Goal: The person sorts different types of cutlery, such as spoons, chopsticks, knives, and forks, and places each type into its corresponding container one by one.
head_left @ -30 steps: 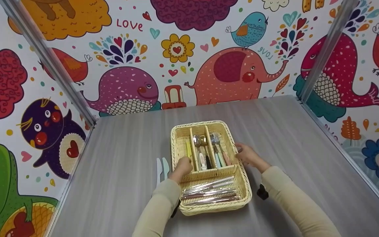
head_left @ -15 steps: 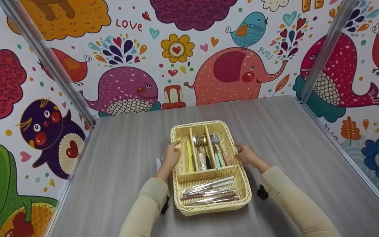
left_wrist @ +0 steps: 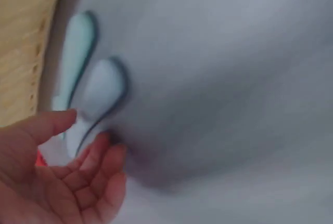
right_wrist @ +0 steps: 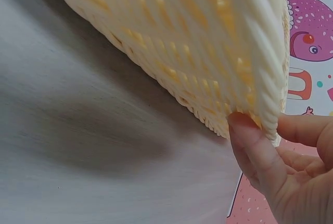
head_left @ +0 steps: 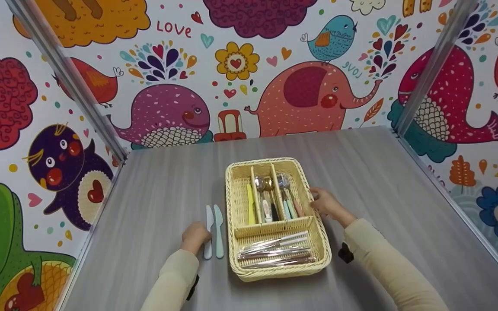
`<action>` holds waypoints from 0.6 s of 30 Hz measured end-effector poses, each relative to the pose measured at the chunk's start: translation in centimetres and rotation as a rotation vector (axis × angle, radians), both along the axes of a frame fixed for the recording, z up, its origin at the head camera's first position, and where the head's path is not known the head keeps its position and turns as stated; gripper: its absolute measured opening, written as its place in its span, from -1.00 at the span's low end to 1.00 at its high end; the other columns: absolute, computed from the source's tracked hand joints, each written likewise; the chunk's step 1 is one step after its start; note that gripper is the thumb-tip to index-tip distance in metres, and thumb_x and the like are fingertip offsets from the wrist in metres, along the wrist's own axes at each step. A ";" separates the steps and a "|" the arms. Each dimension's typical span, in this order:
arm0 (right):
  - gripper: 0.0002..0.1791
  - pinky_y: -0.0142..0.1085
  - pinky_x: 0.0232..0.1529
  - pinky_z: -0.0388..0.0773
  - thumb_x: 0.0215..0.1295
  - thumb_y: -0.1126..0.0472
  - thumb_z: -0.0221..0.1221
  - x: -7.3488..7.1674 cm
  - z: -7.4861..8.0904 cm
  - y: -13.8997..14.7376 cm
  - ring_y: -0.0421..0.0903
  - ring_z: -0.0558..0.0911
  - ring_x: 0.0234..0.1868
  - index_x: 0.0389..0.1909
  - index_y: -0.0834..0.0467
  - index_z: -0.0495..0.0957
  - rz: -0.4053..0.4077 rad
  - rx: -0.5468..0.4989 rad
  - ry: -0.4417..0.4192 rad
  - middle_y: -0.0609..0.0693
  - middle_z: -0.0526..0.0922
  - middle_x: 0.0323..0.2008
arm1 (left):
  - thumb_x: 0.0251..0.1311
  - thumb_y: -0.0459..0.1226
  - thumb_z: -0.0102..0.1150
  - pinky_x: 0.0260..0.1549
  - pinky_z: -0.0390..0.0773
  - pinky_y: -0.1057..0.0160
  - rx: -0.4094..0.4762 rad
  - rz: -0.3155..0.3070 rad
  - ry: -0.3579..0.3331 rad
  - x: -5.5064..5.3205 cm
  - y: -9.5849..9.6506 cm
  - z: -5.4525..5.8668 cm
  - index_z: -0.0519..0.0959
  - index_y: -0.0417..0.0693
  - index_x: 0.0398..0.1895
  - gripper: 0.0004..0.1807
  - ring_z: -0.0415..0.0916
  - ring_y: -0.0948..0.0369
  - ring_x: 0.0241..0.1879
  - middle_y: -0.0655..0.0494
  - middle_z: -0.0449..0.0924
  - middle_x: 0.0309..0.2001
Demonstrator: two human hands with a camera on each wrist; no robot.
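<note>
A wicker cutlery basket (head_left: pixel 284 271) stands on the table, its right rim pinched between thumb and fingers of my right hand (head_left: pixel 327 204). Left of it lie two knives side by side, a pale green one (head_left: pixel 219 235) nearer the basket and a pale blue-white one (head_left: pixel 209 216). My left hand (head_left: pixel 196 235) is at the blue-white knife; in the left wrist view, thumb and loosely bent fingers (left_wrist: pixel 106 167) stand on either side of its handle (left_wrist: pixel 104 89) with a gap between them. A yellow knife (head_left: pixel 250 205) lies in the basket's left compartment.
Spoons (head_left: pixel 267 185) fill the basket's middle compartment, and more metal-headed cutlery (head_left: pixel 284 181) the right one. Shiny, clear-wrapped utensils (head_left: pixel 277 250) lie in the wide front compartment. Patterned walls (head_left: pixel 231 103) enclose the grey table (head_left: pixel 154 194) at the back and sides.
My left hand has left the yellow knife, passed out over the basket's left rim and come down-left to the two knives. The right hand keeps its place on the rim.
</note>
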State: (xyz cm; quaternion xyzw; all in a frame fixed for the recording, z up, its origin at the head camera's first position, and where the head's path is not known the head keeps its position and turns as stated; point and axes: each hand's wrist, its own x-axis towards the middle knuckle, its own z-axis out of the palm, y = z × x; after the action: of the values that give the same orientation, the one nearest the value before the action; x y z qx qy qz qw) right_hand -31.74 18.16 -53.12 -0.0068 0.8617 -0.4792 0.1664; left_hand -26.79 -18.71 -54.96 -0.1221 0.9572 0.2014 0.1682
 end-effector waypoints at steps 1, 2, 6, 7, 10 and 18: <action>-0.41 -0.36 -0.74 0.14 0.24 0.44 -0.04 0.0 0.0 0.0 -0.27 0.12 -0.80 0.31 0.37 0.09 0.003 0.002 0.002 0.14 0.45 -0.33 | -0.01 -0.34 0.13 -0.53 0.45 0.25 -0.021 0.001 -0.004 0.2 0.1 -0.3 0.54 -0.32 -0.40 -0.83 0.36 0.15 -0.54 -0.02 0.45 -0.51; -0.41 -0.36 -0.74 0.13 0.25 0.43 -0.03 0.1 0.0 0.0 -0.27 0.12 -0.80 0.31 0.36 0.09 -0.001 0.004 0.001 0.13 0.44 -0.33 | -0.01 -0.32 0.14 -0.52 0.45 0.25 -0.036 0.002 -0.001 0.3 0.2 -0.5 0.54 -0.32 -0.39 -0.82 0.36 0.15 -0.53 -0.02 0.45 -0.50; -0.40 -0.36 -0.75 0.13 0.25 0.42 -0.03 0.2 0.1 0.0 -0.27 0.11 -0.80 0.32 0.37 0.08 -0.003 0.008 0.009 0.12 0.44 -0.34 | 0.01 -0.28 0.16 -0.52 0.43 0.25 -0.046 0.007 -0.006 0.2 0.4 -0.8 0.53 -0.28 -0.42 -0.82 0.36 0.15 -0.52 -0.01 0.44 -0.50; -0.40 -0.36 -0.74 0.13 0.25 0.42 -0.03 0.2 0.1 0.0 -0.27 0.11 -0.80 0.31 0.37 0.08 -0.006 0.006 0.010 0.12 0.44 -0.33 | 0.02 -0.28 0.15 -0.53 0.40 0.26 -0.044 0.005 -0.015 0.2 0.4 -0.9 0.52 -0.26 -0.44 -0.83 0.35 0.15 -0.53 0.00 0.43 -0.52; -0.40 -0.35 -0.74 0.14 0.25 0.42 -0.03 0.3 0.0 0.0 -0.27 0.12 -0.80 0.32 0.36 0.09 -0.009 -0.005 0.009 0.15 0.44 -0.30 | 0.04 -0.29 0.14 -0.58 0.33 0.29 -0.025 0.006 -0.041 0.0 0.2 -1.1 0.48 -0.20 -0.55 -0.86 0.33 0.17 -0.57 0.04 0.39 -0.57; -0.40 -0.35 -0.72 0.15 0.25 0.42 -0.04 0.3 -0.2 0.1 -0.28 0.12 -0.79 0.32 0.36 0.07 -0.004 -0.016 0.020 0.23 0.44 -0.19 | 0.06 -0.37 0.09 -0.72 0.33 0.36 0.130 0.046 -0.033 0.4 0.3 -1.0 0.45 -0.28 -0.49 -0.90 0.35 0.21 -0.68 0.02 0.38 -0.61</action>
State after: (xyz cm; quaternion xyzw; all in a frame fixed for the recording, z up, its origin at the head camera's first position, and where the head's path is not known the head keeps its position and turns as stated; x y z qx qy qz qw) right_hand -31.41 18.25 -53.30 -0.0110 0.8595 -0.4864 0.1569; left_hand -26.39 -18.41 -55.95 -0.1361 0.9362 0.2649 0.1868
